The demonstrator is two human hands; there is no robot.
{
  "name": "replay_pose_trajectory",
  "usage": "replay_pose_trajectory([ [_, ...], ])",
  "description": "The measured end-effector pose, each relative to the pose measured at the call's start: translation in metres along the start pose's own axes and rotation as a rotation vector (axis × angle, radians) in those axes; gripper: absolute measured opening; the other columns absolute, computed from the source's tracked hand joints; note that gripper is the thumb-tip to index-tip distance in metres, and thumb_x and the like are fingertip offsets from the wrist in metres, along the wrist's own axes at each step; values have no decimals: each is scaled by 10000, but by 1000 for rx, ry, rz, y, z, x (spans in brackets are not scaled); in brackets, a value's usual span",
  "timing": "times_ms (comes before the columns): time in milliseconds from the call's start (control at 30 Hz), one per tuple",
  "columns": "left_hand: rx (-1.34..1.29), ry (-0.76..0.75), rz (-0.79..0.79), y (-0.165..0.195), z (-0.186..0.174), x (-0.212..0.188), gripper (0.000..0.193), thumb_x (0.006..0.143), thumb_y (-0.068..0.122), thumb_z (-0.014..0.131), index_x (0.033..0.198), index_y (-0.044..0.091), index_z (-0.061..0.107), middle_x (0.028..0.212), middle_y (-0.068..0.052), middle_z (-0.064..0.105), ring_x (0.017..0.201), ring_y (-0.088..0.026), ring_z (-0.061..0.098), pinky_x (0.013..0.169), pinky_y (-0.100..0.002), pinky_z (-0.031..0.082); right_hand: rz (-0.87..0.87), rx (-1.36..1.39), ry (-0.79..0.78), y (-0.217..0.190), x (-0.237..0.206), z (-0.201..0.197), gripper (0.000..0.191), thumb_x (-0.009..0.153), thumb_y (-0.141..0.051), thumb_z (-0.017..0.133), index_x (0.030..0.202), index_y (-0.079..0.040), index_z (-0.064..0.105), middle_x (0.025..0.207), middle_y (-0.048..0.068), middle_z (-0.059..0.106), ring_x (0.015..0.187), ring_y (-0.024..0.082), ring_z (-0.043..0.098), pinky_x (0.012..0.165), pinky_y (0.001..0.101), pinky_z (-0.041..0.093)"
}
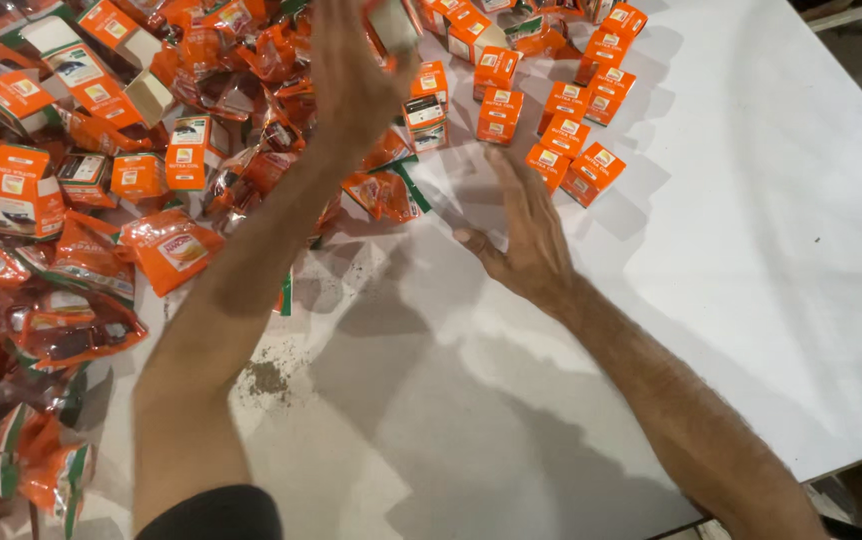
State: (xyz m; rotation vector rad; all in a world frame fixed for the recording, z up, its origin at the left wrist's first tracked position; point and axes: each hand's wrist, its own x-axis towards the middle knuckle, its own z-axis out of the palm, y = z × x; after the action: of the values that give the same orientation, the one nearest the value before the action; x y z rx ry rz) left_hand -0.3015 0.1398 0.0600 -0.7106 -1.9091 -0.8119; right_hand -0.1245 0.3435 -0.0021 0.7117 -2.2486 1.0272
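My left hand (351, 75) is raised over the top middle of the white table (751, 250), fingers curled around a small box (394, 22) that is blurred at the frame's top edge. My right hand (523, 225) hovers flat and open just above the table, fingers spread, holding nothing. Closest to its fingertips stand orange and white small boxes (591, 172). Below my left forearm lie orange foil pouches (176, 250).
Several closed orange boxes (499, 112) stand in a loose cluster at the top centre. Open boxes (101, 85) and a heap of orange pouches (51, 320) cover the left side. A patch of dark powder (269, 378) lies near my left forearm. The table edge runs along the lower right.
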Motion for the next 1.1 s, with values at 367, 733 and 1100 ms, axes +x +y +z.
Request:
replay_pose_trajectory([
  [367, 24, -468, 40, 127, -181, -116, 678, 764, 47, 645, 1408, 40, 433, 1369, -190, 469, 1186, -420, 522, 983, -494, 504, 413, 943, -286, -73, -37, 30, 705, 1070, -282, 620, 1558, 5, 200, 1440, 132, 446, 1351, 174, 440, 1153, 309, 430],
  [733, 57, -802, -369, 80, -240, -166, 610, 708, 44, 771, 1268, 23, 529, 1216, -165, 569, 1035, -408, 619, 846, -472, 528, 110, 439, -446, -87, -40, 34, 599, 900, -255, 801, 1354, 38, 542, 1388, 168, 583, 1245, 328, 616, 1038, 399, 518],
  [1100, -159, -280, 209, 144, -213, -184, 391, 855, -78, 774, 1118, 10, 498, 1291, -203, 633, 1348, -420, 584, 1141, -527, 553, 232, 391, -554, -90, -39, 30, 544, 781, -82, 800, 1299, -53, 637, 1296, 126, 661, 1144, 302, 672, 851, 392, 578],
])
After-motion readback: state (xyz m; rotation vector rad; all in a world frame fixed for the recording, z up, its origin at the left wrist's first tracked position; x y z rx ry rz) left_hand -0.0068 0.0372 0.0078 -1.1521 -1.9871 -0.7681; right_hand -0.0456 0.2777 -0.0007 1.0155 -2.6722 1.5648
